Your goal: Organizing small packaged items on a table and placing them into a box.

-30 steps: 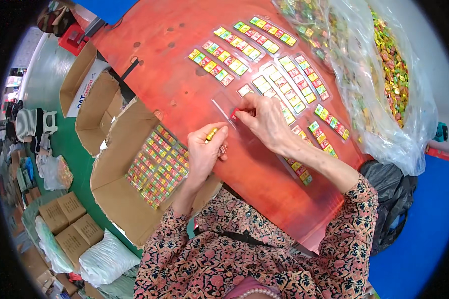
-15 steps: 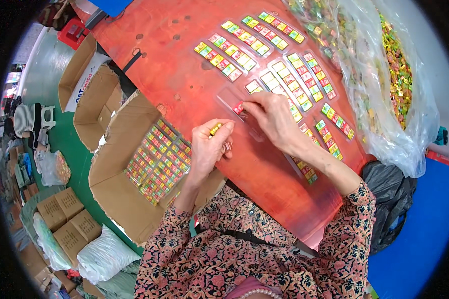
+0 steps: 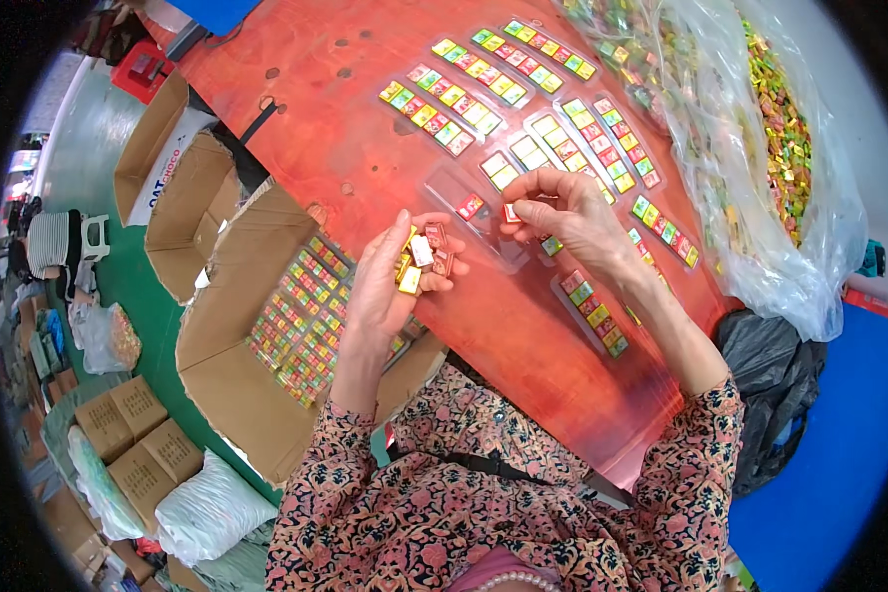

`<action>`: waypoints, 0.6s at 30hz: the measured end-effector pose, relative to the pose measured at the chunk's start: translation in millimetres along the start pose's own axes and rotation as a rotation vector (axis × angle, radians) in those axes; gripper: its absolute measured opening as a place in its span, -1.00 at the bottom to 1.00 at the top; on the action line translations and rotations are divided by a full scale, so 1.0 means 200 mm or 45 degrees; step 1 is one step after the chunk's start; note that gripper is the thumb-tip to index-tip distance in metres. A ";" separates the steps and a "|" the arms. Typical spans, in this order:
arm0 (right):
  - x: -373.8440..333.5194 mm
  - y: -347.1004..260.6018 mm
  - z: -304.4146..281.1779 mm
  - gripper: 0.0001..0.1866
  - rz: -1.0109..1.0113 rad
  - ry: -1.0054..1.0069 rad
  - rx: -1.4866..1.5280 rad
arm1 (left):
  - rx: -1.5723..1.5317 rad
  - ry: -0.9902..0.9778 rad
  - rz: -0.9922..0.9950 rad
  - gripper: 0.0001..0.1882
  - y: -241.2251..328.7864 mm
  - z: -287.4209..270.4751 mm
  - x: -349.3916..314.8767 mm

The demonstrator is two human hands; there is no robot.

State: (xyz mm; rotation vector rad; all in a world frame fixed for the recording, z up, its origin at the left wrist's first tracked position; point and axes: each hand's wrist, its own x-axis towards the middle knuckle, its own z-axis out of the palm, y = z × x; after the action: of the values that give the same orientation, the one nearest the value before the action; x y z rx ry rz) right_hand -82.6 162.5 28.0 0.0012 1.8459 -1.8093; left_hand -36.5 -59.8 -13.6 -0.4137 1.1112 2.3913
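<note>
My left hand (image 3: pixel 373 286) is turned palm up and cupped around several small wrapped cubes (image 3: pixel 421 253) in yellow, white and red. Between thumb and fingertips, my right hand (image 3: pixel 587 229) pinches a red-and-white wrapped cube (image 3: pixel 510 213). That cube is just beside a long clear plastic tray (image 3: pixel 446 184) on the red table (image 3: pixel 306 109). One red wrapped cube (image 3: pixel 471 205) lies in this tray, and its lower end is bare. My right hand partly covers some filled trays behind it.
Several filled trays (image 3: pixel 479 71) lie in rows across the table. A big clear bag of wrapped cubes (image 3: pixel 784 138) stands at the right, above a black bag (image 3: pixel 775 395). At the left, an open carton (image 3: pixel 232 296) holds packed trays; more cartons (image 3: pixel 192 197) stand beyond it.
My right hand has drawn back right from the clear tray, leaving a red cube there, and now pinches another. My left hand has opened out, showing the cubes in its palm.
</note>
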 end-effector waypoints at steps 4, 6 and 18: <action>-0.01 -0.01 0.01 -0.78 0.043 -0.047 0.124 | -0.067 -0.024 -0.015 -0.46 0.00 -0.01 -0.01; -0.01 -0.04 0.02 -0.78 0.155 -0.095 0.219 | -0.139 -0.059 -0.062 -0.45 0.00 0.01 -0.01; -0.02 0.07 0.21 -0.86 -0.584 0.056 -0.863 | -0.119 -0.081 -0.078 -0.57 -0.06 0.04 -0.04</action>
State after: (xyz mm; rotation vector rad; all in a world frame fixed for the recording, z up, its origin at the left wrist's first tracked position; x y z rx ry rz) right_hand -58.9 126.3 19.7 -0.6808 2.5537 -1.3475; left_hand -23.7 -49.9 -12.3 -0.3943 0.9484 2.3915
